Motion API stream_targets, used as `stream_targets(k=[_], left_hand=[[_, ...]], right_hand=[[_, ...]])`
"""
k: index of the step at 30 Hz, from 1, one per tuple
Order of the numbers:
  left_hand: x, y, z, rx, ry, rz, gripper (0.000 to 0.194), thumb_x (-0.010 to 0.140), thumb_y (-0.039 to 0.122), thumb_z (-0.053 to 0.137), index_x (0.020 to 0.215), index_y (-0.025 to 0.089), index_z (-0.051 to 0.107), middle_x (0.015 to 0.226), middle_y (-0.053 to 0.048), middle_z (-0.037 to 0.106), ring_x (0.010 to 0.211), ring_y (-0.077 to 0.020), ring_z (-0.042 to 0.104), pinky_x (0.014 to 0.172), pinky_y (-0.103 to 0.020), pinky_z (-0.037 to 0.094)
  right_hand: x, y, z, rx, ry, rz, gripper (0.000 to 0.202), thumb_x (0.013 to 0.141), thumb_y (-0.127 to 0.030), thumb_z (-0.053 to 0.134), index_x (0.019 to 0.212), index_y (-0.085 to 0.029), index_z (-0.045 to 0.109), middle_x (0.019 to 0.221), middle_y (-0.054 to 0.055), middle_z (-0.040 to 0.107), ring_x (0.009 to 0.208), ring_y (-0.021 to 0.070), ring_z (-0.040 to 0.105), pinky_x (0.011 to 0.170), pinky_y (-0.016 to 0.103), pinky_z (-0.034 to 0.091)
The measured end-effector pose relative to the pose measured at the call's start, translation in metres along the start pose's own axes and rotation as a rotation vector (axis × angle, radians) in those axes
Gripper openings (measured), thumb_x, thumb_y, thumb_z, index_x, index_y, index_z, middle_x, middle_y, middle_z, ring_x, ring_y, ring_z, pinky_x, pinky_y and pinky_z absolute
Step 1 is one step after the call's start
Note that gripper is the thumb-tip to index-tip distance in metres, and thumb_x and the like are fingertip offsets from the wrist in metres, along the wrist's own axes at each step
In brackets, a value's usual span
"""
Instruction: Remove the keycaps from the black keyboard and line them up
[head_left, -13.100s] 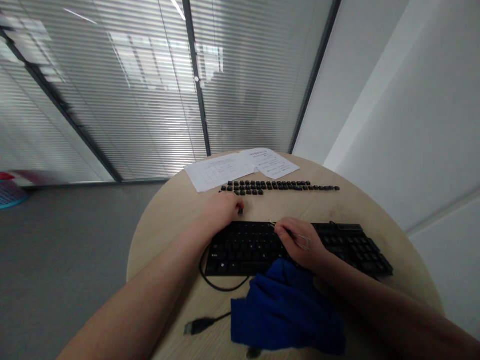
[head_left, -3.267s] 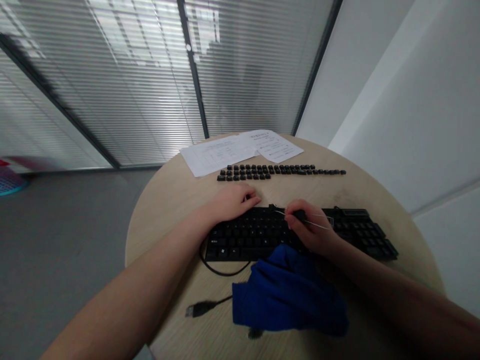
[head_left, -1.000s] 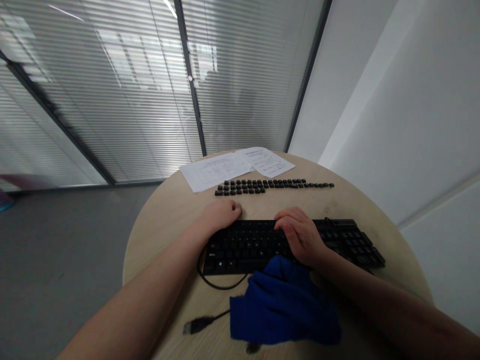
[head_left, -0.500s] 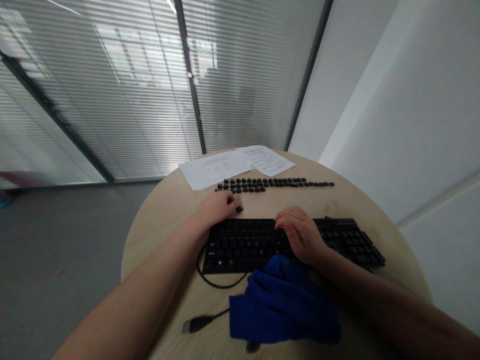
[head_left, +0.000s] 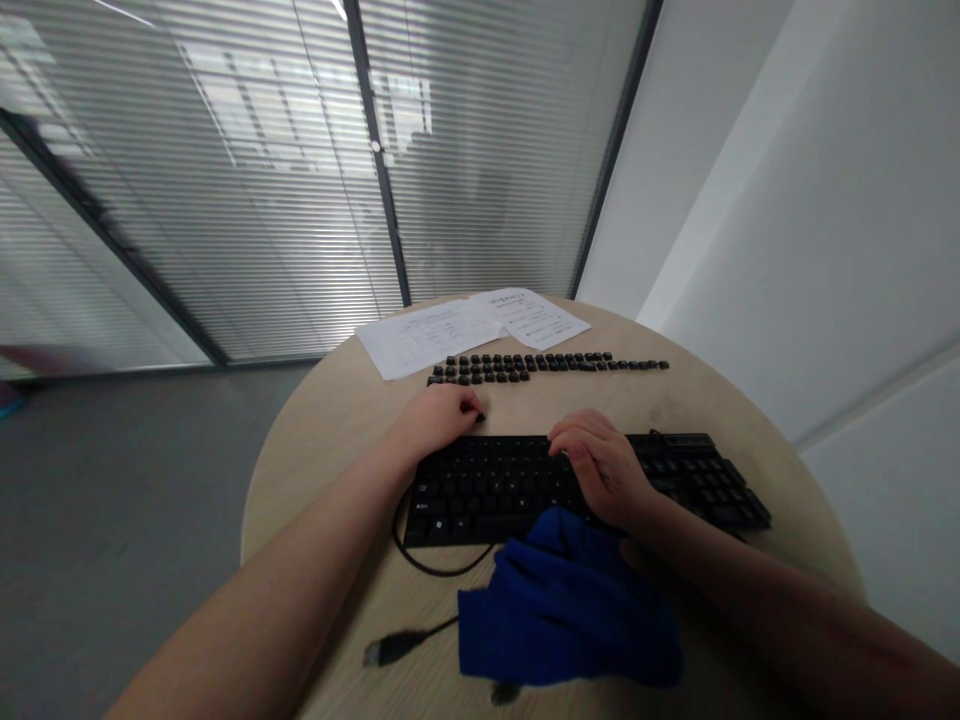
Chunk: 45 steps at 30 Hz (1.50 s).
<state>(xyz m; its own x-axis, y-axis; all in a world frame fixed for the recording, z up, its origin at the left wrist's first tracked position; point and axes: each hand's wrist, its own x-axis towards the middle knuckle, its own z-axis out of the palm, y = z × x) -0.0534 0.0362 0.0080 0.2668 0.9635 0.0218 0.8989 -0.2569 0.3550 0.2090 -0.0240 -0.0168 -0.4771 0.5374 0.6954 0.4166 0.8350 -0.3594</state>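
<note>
My left hand (head_left: 442, 412) is closed, thumb and fingertips on a loose black keycap (head_left: 481, 417) just beyond the back edge of the keyboard. Underneath my forearms lies the black keyboard (head_left: 487, 492), its number pad off to the right. Over its middle rests my right hand (head_left: 600, 462), fingers bent and drawn together with the thumb; whatever their tips hold is too small to make out. Several loose keycaps (head_left: 517, 363) stand in rows behind the keyboard. A crumpled blue cloth (head_left: 570, 610) covers part of the keyboard's front edge.
Printed paper sheets (head_left: 442, 335) lie at the back of the round wooden table (head_left: 300, 440). A USB plug (head_left: 394, 648) on a black cable (head_left: 442, 573) lies at the front left. Behind the table are glass panels with blinds (head_left: 480, 180); a white wall (head_left: 825, 250) stands at right.
My left hand has shifted slightly right, and its fingers have closed on the loose keycap beside it. My right hand stays in nearly the same place over the keyboard.
</note>
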Motion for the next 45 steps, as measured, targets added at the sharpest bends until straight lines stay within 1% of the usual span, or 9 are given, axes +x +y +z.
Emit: stream_targets(k=[4,11,18,22,25,28,33,38,45], left_hand=[[0.001,0.000,0.003,-0.009,-0.022,0.023,0.023,0.085,0.025,0.059,0.098,0.021,0.077,0.098,-0.007,0.076,0.087,-0.0213,0.067,0.083,-0.034,0.049],[-0.002,0.008,0.012,-0.056,-0.082,0.227,0.031,0.088,0.022,0.057,0.114,0.023,0.073,0.106,-0.005,0.076,0.092,-0.0195,0.068,0.086,-0.032,0.050],[-0.003,0.008,0.009,-0.068,-0.020,0.197,0.032,0.091,0.029,0.056,0.119,0.021,0.070,0.107,-0.007,0.075,0.090,-0.0202,0.067,0.082,-0.032,0.049],[-0.001,0.002,0.004,0.012,-0.019,0.167,0.026,0.091,0.030,0.053,0.102,0.021,0.075,0.097,-0.007,0.076,0.085,-0.0211,0.065,0.077,-0.032,0.047],[0.000,0.000,0.003,0.065,-0.061,0.188,0.026,0.090,0.032,0.053,0.092,0.020,0.076,0.089,-0.007,0.075,0.078,-0.0206,0.063,0.072,-0.032,0.045],[-0.001,0.002,0.004,0.069,-0.100,0.213,0.027,0.089,0.034,0.053,0.089,0.021,0.077,0.084,-0.007,0.074,0.073,-0.0193,0.061,0.069,-0.031,0.044],[-0.001,0.001,0.004,0.027,-0.134,0.243,0.023,0.086,0.034,0.056,0.086,0.024,0.077,0.079,-0.004,0.073,0.069,-0.0170,0.060,0.067,-0.028,0.043],[0.000,-0.005,0.003,0.026,-0.127,0.285,0.022,0.085,0.030,0.056,0.086,0.023,0.077,0.079,-0.004,0.074,0.069,-0.0174,0.061,0.065,-0.028,0.042],[-0.001,-0.006,0.001,0.035,-0.107,0.265,0.024,0.085,0.036,0.057,0.089,0.023,0.077,0.081,-0.006,0.075,0.073,-0.0206,0.063,0.069,-0.030,0.044]], right_hand=[[0.000,0.000,0.000,-0.009,-0.011,0.005,0.028,0.100,-0.018,0.037,0.086,-0.021,0.061,0.089,0.006,0.070,0.087,0.0210,0.061,0.085,0.041,0.046],[0.000,0.000,-0.001,-0.018,-0.014,0.007,0.027,0.100,-0.016,0.037,0.085,-0.021,0.060,0.089,0.006,0.069,0.088,0.0211,0.062,0.084,0.040,0.046],[0.001,-0.004,-0.002,-0.094,-0.031,-0.011,0.026,0.099,-0.017,0.038,0.089,-0.021,0.061,0.090,0.007,0.070,0.088,0.0218,0.062,0.086,0.041,0.047],[0.007,-0.005,-0.014,-0.286,-0.154,0.005,0.022,0.098,-0.020,0.043,0.102,-0.019,0.065,0.100,0.010,0.072,0.096,0.0252,0.063,0.091,0.044,0.048],[0.016,0.000,-0.025,-0.369,-0.288,0.094,0.031,0.096,-0.015,0.041,0.116,-0.018,0.064,0.102,0.010,0.073,0.095,0.0244,0.066,0.088,0.041,0.051],[0.028,0.012,-0.028,-0.395,-0.390,0.166,0.033,0.096,-0.015,0.042,0.117,-0.019,0.067,0.105,0.009,0.075,0.095,0.0235,0.069,0.085,0.038,0.053],[0.052,0.031,0.001,-0.353,-0.446,0.225,0.024,0.095,-0.025,0.055,0.112,-0.018,0.071,0.111,0.010,0.075,0.101,0.0242,0.069,0.092,0.039,0.052],[0.072,0.036,0.036,-0.386,-0.571,0.266,0.031,0.092,-0.035,0.063,0.117,-0.018,0.071,0.117,0.011,0.072,0.108,0.0247,0.066,0.095,0.037,0.049],[0.079,0.048,0.043,-0.436,-0.629,0.319,0.019,0.090,-0.032,0.066,0.104,-0.021,0.075,0.102,0.007,0.073,0.095,0.0210,0.067,0.084,0.031,0.048]])
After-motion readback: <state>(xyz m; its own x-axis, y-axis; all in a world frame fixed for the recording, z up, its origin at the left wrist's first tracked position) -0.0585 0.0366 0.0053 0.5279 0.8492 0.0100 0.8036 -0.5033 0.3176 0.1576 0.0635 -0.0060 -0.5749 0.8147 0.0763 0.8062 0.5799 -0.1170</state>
